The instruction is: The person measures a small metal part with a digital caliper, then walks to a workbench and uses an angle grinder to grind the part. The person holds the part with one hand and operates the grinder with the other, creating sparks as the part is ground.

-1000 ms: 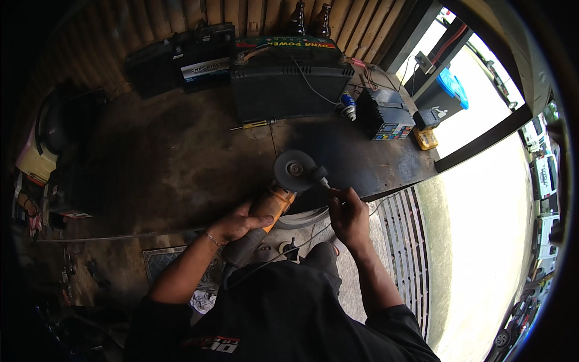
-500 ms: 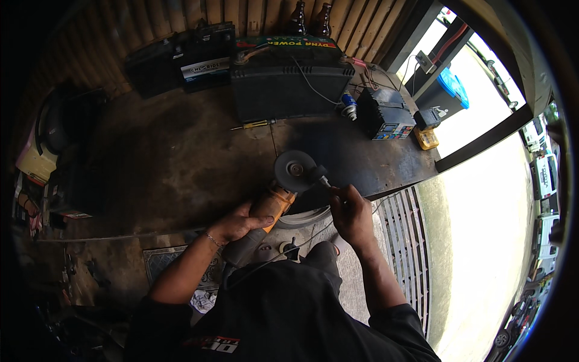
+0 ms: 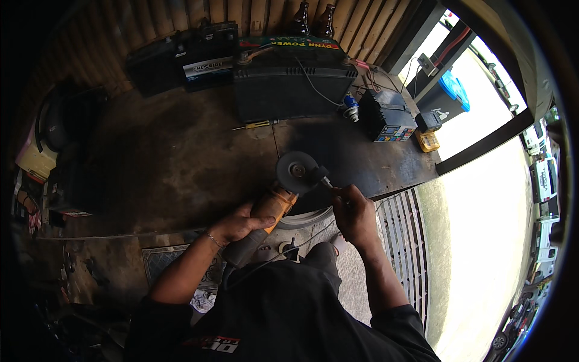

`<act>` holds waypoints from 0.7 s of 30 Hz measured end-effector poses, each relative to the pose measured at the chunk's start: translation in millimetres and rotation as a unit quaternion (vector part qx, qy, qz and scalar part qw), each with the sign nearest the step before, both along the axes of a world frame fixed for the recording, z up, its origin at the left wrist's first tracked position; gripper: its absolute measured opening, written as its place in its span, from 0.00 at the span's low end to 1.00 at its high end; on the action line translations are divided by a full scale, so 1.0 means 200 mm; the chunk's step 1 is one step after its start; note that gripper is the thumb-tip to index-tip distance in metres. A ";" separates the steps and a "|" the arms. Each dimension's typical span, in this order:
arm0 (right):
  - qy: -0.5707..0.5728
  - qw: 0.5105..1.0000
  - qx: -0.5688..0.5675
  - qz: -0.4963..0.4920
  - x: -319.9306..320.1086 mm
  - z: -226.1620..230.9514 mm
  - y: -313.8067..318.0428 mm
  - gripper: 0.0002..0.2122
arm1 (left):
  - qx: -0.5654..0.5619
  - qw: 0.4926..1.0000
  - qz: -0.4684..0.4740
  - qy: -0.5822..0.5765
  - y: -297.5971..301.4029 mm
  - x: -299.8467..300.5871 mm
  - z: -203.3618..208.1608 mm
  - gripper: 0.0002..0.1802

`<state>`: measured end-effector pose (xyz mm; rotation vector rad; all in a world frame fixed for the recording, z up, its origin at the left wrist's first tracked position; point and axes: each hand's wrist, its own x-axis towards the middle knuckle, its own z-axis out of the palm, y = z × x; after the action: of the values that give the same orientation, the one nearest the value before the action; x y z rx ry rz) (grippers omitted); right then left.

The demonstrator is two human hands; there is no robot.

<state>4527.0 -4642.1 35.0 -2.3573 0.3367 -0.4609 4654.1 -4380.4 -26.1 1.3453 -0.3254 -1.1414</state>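
The grinder (image 3: 274, 206) is at the bench's near edge, its disc (image 3: 289, 175) out over the top; I can't tell whether the disc is spinning. The left hand (image 3: 241, 224) is wrapped around the orange body, most of its fingers lost underneath. The right hand (image 3: 357, 218) is closed on the shank of a small dark-headed piece (image 3: 319, 174), most of that shank hidden in the fist. The head overlaps the disc's right side, and whether they touch I can't make out. Below, a pale round thing (image 3: 309, 219) is largely covered by the bench (image 3: 181, 163). Farther back lie a screwdriver (image 3: 256, 125) and a big battery (image 3: 289, 96), with two bottles (image 3: 312, 23) beyond, cut off at the top. The far-left clutter sinks into shadow.
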 end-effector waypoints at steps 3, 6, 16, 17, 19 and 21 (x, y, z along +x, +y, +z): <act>0.005 1.000 -0.020 0.005 0.00 0.01 -0.01 0.06 | 0.003 1.000 -0.001 0.001 0.00 0.00 0.01 0.30; 0.016 1.000 -0.011 0.007 0.00 0.02 -0.01 0.06 | 0.005 1.000 -0.001 0.005 0.00 0.00 0.02 0.30; 0.030 1.000 -0.003 0.005 -0.01 0.05 -0.01 0.06 | -0.012 1.000 -0.003 0.020 0.00 0.00 0.01 0.32; 0.030 1.000 -0.005 0.005 -0.01 0.06 -0.01 0.06 | -0.011 1.000 -0.003 0.018 0.00 0.00 0.00 0.32; 0.029 1.000 -0.008 0.005 0.00 0.06 -0.01 0.06 | -0.004 1.000 -0.001 0.015 0.00 0.00 0.00 0.31; 0.031 0.999 -0.010 0.009 0.00 0.06 -0.01 0.07 | -0.013 1.000 -0.001 0.012 0.00 0.00 0.00 0.31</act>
<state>4526.6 -4644.8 47.7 -2.3965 0.3414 -0.3844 4654.0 -4380.3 -26.1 1.3075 -0.3229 -1.1504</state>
